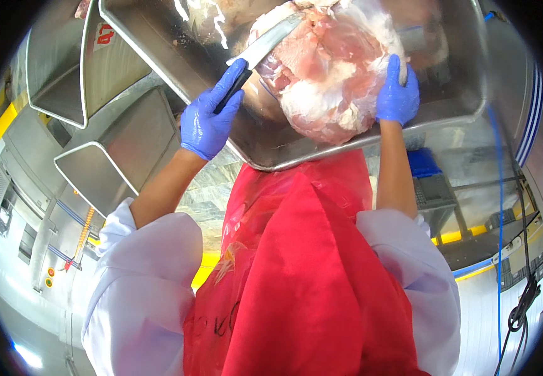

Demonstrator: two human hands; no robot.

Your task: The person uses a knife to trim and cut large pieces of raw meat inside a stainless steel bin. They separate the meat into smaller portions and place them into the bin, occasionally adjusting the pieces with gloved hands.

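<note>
One person in a red apron (296, 269) has two blue-gloved hands at work. The left hand (210, 119) is clamped around the black handle of one knife (274, 42). The right hand (398, 94) touches the meat's right edge; whether its fingers close underneath cannot be told. The knife's long axis slants, blade pointing away and rightward, across the meat's upper left. One large, rounded piece of meat (334, 81) sits inside one metal tub (431, 122).
</note>
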